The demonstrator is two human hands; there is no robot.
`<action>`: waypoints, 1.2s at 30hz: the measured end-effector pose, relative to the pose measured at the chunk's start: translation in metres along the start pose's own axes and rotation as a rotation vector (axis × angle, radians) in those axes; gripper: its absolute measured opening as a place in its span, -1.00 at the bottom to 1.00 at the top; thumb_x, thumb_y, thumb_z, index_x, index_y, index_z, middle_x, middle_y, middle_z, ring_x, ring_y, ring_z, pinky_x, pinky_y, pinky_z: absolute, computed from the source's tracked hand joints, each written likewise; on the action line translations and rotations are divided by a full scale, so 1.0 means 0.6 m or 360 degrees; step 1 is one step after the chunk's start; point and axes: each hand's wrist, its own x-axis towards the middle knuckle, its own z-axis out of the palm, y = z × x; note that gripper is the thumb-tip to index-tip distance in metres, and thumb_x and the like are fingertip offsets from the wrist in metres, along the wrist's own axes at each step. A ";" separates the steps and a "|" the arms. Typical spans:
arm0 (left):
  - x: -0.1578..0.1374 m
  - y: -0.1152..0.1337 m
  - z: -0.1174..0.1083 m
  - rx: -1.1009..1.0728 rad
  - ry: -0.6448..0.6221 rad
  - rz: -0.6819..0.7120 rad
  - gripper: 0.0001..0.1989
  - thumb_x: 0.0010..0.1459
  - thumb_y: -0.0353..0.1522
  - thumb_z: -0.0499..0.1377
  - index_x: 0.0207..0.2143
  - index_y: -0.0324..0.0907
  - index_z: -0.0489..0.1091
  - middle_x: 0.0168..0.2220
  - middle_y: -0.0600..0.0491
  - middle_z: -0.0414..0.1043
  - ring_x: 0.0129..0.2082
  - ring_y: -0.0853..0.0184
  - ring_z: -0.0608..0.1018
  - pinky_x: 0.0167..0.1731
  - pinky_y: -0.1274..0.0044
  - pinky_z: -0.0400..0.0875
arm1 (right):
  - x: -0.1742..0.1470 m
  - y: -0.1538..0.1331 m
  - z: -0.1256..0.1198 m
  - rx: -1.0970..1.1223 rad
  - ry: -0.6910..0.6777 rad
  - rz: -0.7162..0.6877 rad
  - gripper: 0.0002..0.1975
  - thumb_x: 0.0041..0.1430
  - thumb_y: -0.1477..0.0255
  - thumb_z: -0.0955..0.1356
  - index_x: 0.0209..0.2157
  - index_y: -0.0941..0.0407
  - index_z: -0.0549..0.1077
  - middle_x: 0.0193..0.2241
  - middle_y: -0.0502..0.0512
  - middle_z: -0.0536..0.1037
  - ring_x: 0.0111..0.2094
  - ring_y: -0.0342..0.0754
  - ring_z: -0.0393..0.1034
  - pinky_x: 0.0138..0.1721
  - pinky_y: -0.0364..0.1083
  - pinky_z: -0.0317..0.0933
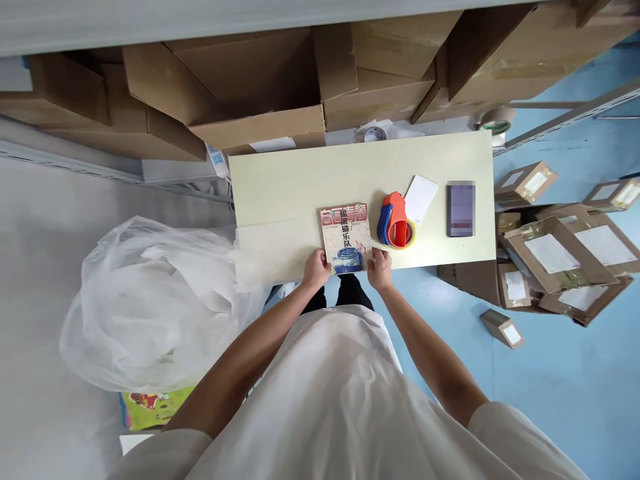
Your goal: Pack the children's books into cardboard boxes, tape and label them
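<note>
A paperback book (pixel 345 239) with a pink-topped illustrated cover lies at the near edge of the pale table (pixel 300 180), its lower edge close to my body. My left hand (pixel 317 269) grips its lower left edge, fingers closed on it. At the lower right edge my right hand (pixel 380 268) holds the book the same way. Just right of the book is a red and blue tape dispenser (pixel 395 220) with a yellow-rimmed roll. A white card (pixel 421 199) lies behind it, partly covered. Farther right rests a dark phone (pixel 461 210).
Open cardboard boxes (pixel 260 127) line the shelf behind the table. Tape rolls (pixel 375 134) sit at the table's back edge. A large sheer plastic bag (pixel 155 307) of white sheets stands left. Labelled parcels (pixel 555 253) are piled right, one small parcel (pixel 503 328) on the blue floor.
</note>
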 end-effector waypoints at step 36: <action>-0.001 0.112 0.049 -0.0186 -0.0043 0.0552 -0.58 0.16 -0.30 0.11 0.06 -0.25 0.33 0.01 -0.18 0.31 0.06 0.17 0.38 0.11 0.34 0.24 | 0.032 -0.095 -0.137 0.0240 -0.0135 0.0071 -0.74 0.06 0.24 0.28 -0.29 0.13 0.38 -0.35 0.12 0.50 -0.42 -0.06 0.36 -0.39 -0.07 0.26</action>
